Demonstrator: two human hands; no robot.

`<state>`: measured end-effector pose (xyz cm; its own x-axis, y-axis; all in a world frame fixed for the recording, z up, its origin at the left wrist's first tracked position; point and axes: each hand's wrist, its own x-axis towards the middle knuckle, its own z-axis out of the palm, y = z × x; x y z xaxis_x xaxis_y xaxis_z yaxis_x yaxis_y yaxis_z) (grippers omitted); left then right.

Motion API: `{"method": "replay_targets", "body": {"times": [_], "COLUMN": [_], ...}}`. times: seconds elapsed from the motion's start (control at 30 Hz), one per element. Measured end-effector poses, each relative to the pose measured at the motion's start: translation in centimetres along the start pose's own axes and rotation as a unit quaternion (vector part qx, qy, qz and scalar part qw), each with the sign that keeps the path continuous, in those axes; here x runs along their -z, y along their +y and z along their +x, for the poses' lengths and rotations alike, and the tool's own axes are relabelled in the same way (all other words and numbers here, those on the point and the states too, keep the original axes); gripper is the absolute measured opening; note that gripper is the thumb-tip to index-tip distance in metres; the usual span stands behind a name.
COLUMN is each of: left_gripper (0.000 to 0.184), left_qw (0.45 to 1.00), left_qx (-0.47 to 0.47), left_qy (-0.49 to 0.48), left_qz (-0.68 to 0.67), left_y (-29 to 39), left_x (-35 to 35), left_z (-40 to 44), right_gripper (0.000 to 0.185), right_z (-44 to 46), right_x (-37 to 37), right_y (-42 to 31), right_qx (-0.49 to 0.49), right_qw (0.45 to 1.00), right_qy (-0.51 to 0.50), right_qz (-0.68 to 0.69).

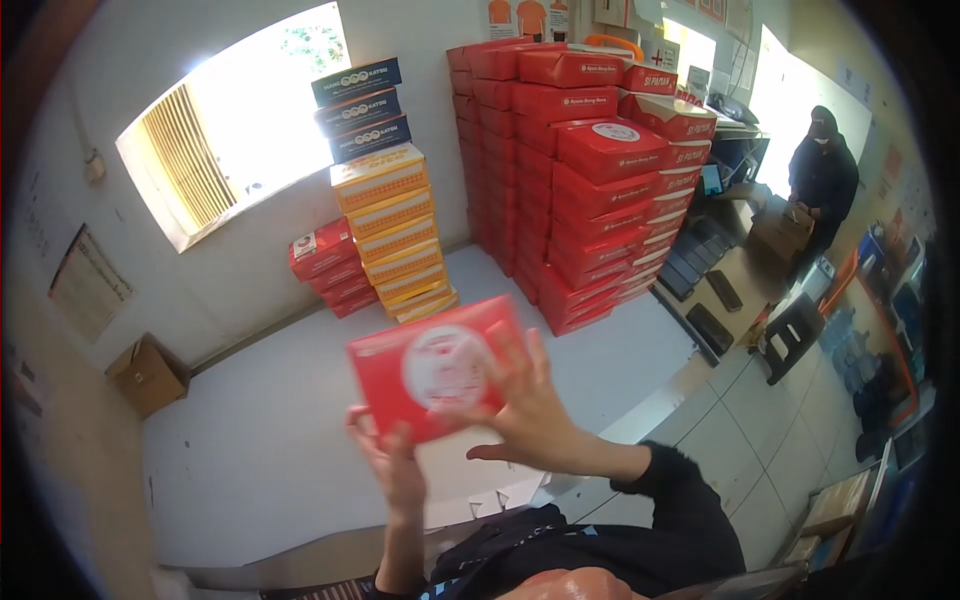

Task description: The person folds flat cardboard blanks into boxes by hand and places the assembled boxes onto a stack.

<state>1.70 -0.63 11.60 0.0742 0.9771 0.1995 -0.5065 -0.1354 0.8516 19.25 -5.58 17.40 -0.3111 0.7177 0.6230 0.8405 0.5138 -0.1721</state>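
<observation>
A red box [385,372] with a round white print is held up in the air over the white table, slightly blurred. My left hand [390,465] grips its lower left edge, fingers bent around the edge. On the right side of the box, my right hand [530,405] lies against its face with the fingers spread. Part of the print is covered by the right fingers. Behind the box stands a stack of orange and white boxes [395,225] with dark blue boxes [368,138] on top, beside a short stack of red boxes [330,262].
Tall stacks of red boxes [600,190] stand at the back of the white table [250,440]. A cardboard box [150,375] is at the far left. Beyond, a person in dark clothes [825,180] stands at a desk, near a dark stool [790,335].
</observation>
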Motion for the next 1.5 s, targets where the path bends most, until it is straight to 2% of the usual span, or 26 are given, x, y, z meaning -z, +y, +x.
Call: {"method": "replay_targets", "body": {"times": [0.03,0.13,0.17,0.27,0.3,0.37,0.5,0.57,0.63,0.67,0.7,0.77,0.8,0.83,0.87,1.0,1.07,1.2,1.23,1.27,1.33,1.37,1.4,1.43,1.47,1.5], "left_gripper": [0.061,0.073,0.073,0.072,0.07,0.056,0.042,0.032,0.03,0.028,0.028,0.027,0.027,0.027,0.027,0.028,0.027,0.032,0.032,0.033,0.036,0.037,0.039,0.045,0.045,0.04], "left_qw": [0.996,0.973,0.972,0.974,0.988,0.998,0.998,0.993,0.991,0.988,0.985,0.985,0.981,0.987,0.99,0.991,0.989,0.985,0.977,0.964,0.957,0.929,0.875,0.794,0.796,0.691], "left_qx": [-0.074,0.004,0.0,-0.128,-0.057,0.039,0.058,0.075,0.088,0.103,0.103,0.123,0.123,0.125,0.124,0.093,0.097,0.14,0.149,0.157,0.187,0.104,0.013,-0.163,-0.169,-0.223], "left_qy": [-0.038,-0.191,-0.197,-0.184,-0.142,-0.058,-0.003,0.035,0.073,0.103,0.126,0.119,0.143,0.096,0.044,0.033,0.055,0.006,-0.044,-0.095,-0.092,-0.104,-0.112,-0.055,-0.047,-0.038], "left_qz": [-0.023,-0.129,-0.128,0.028,0.03,0.007,0.034,0.081,0.071,0.06,0.052,0.033,0.033,0.04,0.046,0.091,0.096,0.097,0.144,0.19,0.201,0.341,0.471,0.583,0.579,0.686], "left_y": [-1.1,2.4,2.8,2.3,1.9,1.1,-0.3,-1.0,-1.2,-1.7,-2.3,-2.6,-2.3,-2.0,-1.7,-1.0,-0.9,-2.1,-2.2,-2.0,-0.5,0.4,1.0,0.8,2.8,6.5], "left_x": [-2.1,-4.4,-4.1,-2.7,-2.0,-1.2,0.8,2.5,3.6,3.8,3.4,3.0,2.7,2.2,1.8,3.3,4.2,5.1,5.3,5.4,5.2,5.3,5.6,6.3,5.4,3.7], "left_z": [-1.2,-1.8,-1.5,-1.0,-0.5,-0.2,-0.1,-0.3,-0.4,-0.7,-0.9,-1.2,-1.9,-2.2,-2.4,-3.4,-3.6,-3.9,-3.9,-3.9,-4.1,-4.1,-3.9,-4.0,-3.8,-3.9], "right_gripper": [0.076,0.068,0.068,0.048,0.046,0.052,0.061,0.057,0.045,0.031,0.022,0.036,0.04,0.039,0.043,0.048,0.049,0.044,0.038,0.038,0.029,0.022,0.019,0.016,0.011,0.007], "right_z": [1.0,3.8,5.0,7.4,8.3,8.6,6.6,5.9,5.2,0.8,-3.4,-4.5,-8.3,-11.5,-15.9,-16.8,-15.6,-15.0,-15.0,-15.1,-13.5,-12.7,-10.5,-7.8,-5.6,-3.7], "right_x": [0.5,4.6,7.0,13.8,15.8,17.6,16.7,15.3,10.7,1.2,-8.0,-11.3,-17.5,-22.0,-26.9,-29.1,-29.3,-30.7,-30.9,-31.0,-29.5,-28.3,-25.3,-21.0,-16.4,-12.1], "right_y": [0.0,4.1,5.7,13.8,17.9,25.3,33.0,29.5,22.5,26.7,30.6,11.4,7.1,4.0,1.5,0.8,3.4,4.2,4.1,4.2,3.5,3.6,3.2,2.9,2.6,1.9], "right_qx": [0.118,0.046,0.043,-0.005,0.009,-0.037,-0.114,-0.113,-0.097,-0.084,-0.079,-0.11,-0.131,-0.06,-0.059,-0.092,-0.101,-0.124,-0.105,-0.105,-0.172,-0.18,-0.198,-0.213,-0.158,-0.102], "right_qw": [0.974,0.985,0.979,0.948,0.931,0.955,0.958,0.893,0.888,0.955,0.909,0.96,0.93,0.896,0.875,0.865,0.749,0.673,0.719,0.717,0.739,0.8,0.805,0.811,0.863,0.905], "right_qy": [0.055,0.055,0.113,0.261,0.251,0.183,0.109,0.181,0.291,0.284,0.296,-0.104,-0.244,-0.366,-0.395,-0.415,-0.495,-0.528,-0.498,-0.5,-0.489,-0.453,-0.452,-0.452,-0.384,-0.314], "right_qz": [-0.185,-0.159,-0.165,-0.183,-0.265,-0.233,-0.241,-0.397,-0.344,-0.03,0.283,0.237,0.24,0.244,0.274,0.267,0.429,0.503,0.473,0.473,0.43,0.35,0.33,0.304,0.286,0.269]}}
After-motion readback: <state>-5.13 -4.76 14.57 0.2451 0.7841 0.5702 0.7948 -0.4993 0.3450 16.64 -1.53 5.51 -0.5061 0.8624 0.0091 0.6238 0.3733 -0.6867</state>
